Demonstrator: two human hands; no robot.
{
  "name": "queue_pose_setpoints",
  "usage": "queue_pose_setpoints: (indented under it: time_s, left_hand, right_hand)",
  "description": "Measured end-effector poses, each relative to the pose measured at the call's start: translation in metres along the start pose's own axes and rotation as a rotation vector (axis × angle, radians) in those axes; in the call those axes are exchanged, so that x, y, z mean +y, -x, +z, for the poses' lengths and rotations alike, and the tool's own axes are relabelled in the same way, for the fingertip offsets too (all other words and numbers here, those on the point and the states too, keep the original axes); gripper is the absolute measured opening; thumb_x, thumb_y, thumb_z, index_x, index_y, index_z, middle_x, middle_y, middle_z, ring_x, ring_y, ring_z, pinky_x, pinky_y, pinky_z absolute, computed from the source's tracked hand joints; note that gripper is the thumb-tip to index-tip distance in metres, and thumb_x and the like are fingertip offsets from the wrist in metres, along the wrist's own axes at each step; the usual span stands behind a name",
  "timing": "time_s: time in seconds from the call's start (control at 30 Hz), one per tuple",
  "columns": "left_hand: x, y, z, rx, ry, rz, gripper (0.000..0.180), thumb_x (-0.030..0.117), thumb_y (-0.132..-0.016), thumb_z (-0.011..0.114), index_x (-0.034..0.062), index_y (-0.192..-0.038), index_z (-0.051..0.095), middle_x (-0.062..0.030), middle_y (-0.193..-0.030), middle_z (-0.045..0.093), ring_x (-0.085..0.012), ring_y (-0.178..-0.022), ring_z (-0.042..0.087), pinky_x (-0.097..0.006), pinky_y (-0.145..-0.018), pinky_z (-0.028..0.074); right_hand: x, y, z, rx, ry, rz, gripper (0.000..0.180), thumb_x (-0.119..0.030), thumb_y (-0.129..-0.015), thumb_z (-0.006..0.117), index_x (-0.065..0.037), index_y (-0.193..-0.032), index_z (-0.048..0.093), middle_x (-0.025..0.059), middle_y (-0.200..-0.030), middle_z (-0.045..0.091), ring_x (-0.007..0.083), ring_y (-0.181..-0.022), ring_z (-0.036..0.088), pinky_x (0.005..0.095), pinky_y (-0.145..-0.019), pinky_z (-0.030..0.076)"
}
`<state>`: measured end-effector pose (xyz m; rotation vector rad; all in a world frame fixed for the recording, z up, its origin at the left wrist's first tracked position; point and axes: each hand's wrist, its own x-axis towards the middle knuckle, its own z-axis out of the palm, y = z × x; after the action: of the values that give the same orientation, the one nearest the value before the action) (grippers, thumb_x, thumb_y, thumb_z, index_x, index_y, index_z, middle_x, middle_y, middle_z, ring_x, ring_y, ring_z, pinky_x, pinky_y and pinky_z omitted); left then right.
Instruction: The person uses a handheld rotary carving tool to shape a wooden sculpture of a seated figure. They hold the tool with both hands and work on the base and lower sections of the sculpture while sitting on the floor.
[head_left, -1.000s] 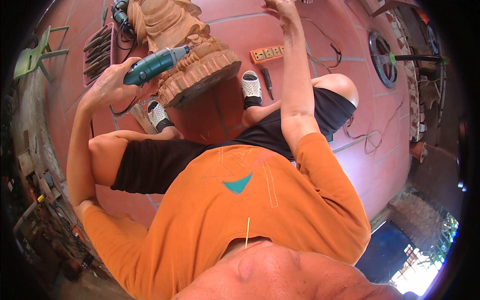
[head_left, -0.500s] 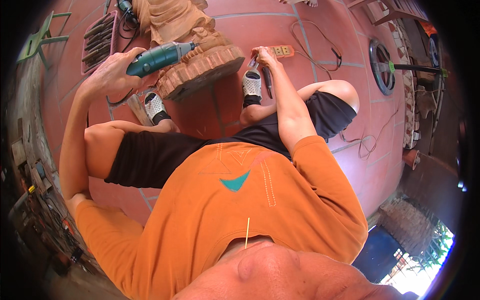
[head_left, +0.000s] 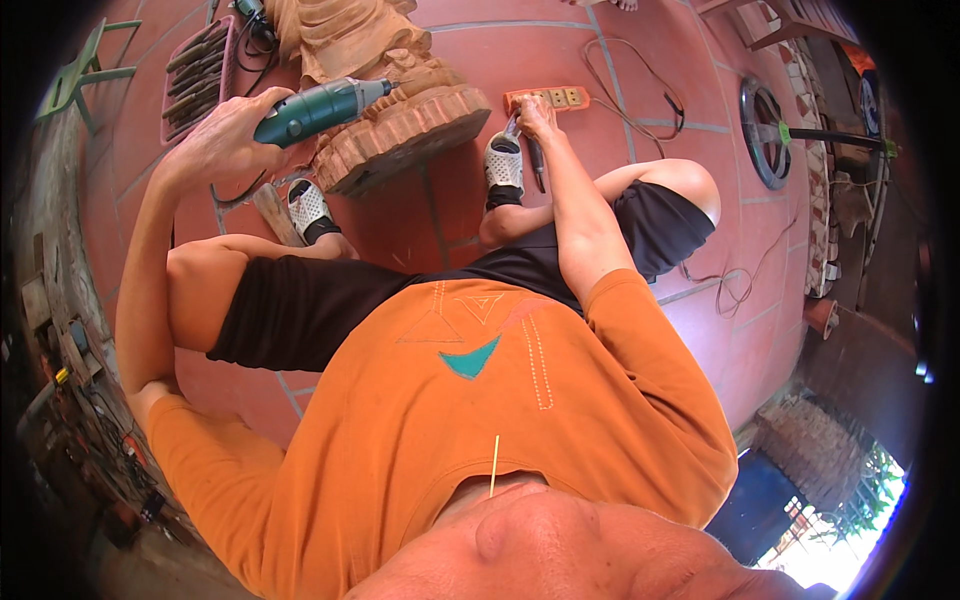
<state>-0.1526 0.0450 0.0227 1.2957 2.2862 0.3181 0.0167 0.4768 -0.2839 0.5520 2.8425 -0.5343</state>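
My left hand (head_left: 225, 140) grips the back end of a green rotary tool (head_left: 320, 112). The tool's dark tip points right, in front of a carved wooden statue (head_left: 400, 120) with a broad, rough base. Farther right, my right hand (head_left: 536, 118) is closed at the left part of an orange power strip (head_left: 568, 98) on the floor. A small greyish piece (head_left: 512, 127) shows below those fingers, but its kind is hard to make out. A dark slim tool (head_left: 538, 167) lies beside my right shoe (head_left: 504, 163).
A pink tray (head_left: 230, 70) of carving tools stands at the back left, close to another corded power tool (head_left: 252, 14). A green chair (head_left: 85, 75) is beyond it. Cord (head_left: 640, 60) loops across the tiled floor (head_left: 470, 65). To the right is a round dark ring-shaped object (head_left: 752, 150).
My right hand has shifted slightly right and nearer, now overlapping the power strip's left part. The left hand and rotary tool have barely moved, a little lower.
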Motion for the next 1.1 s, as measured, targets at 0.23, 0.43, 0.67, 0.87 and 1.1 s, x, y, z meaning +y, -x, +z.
queue_pose_setpoints:
  time_s: [0.23,0.43,0.67,0.87,1.1]
  left_hand:
    - [0.004,0.000,0.000,-0.009,-0.014,-0.014,0.069,0.024,-0.068,0.072,-0.0009,-0.130,0.053,-0.0282,-0.090,0.066,-0.0452,-0.090,0.065,-0.047,-0.083,0.048]
    - [0.003,0.002,0.000,-0.029,0.008,-0.024,0.067,0.023,-0.070,0.072,-0.0004,-0.130,0.053,-0.0283,-0.092,0.066,-0.0448,-0.093,0.065,-0.048,-0.084,0.048]
    - [0.003,0.002,0.000,-0.019,0.023,-0.018,0.067,0.020,-0.068,0.073,-0.0017,-0.128,0.054,-0.0279,-0.092,0.066,-0.0451,-0.091,0.065,-0.048,-0.083,0.049]
    - [0.003,0.005,-0.001,-0.058,0.015,-0.048,0.066,0.018,-0.068,0.071,0.0032,-0.131,0.054,-0.0253,-0.095,0.066,-0.0433,-0.092,0.064,-0.047,-0.084,0.048]
    - [0.007,-0.004,0.002,-0.111,0.013,-0.062,0.070,0.022,-0.068,0.075,0.0018,-0.131,0.053,-0.0255,-0.100,0.068,-0.0429,-0.095,0.065,-0.047,-0.085,0.049]
  right_hand:
    - [-0.002,-0.004,0.018,-0.025,0.151,-0.134,0.013,-0.010,-0.080,0.067,-0.012,-0.090,0.075,0.0189,-0.101,0.073,0.0369,-0.100,0.071,0.0485,-0.084,0.056]
    - [-0.009,0.001,0.021,0.064,0.086,-0.018,0.012,-0.007,-0.077,0.065,-0.012,-0.085,0.073,0.0158,-0.092,0.073,0.0348,-0.095,0.071,0.0457,-0.080,0.056]
    - [0.000,0.005,0.023,-0.060,0.062,-0.082,0.012,-0.010,-0.079,0.069,-0.011,-0.089,0.074,0.0182,-0.100,0.073,0.0377,-0.098,0.071,0.0475,-0.083,0.058]
    - [-0.003,0.002,0.035,-0.060,0.107,-0.162,0.015,-0.007,-0.087,0.059,-0.006,-0.095,0.071,0.0252,-0.100,0.071,0.0429,-0.098,0.070,0.0502,-0.081,0.057]
    - [0.021,0.007,0.049,-0.079,0.096,-0.125,0.024,-0.011,-0.091,0.055,-0.004,-0.114,0.058,0.0277,-0.100,0.070,0.0436,-0.103,0.068,0.0530,-0.083,0.055]
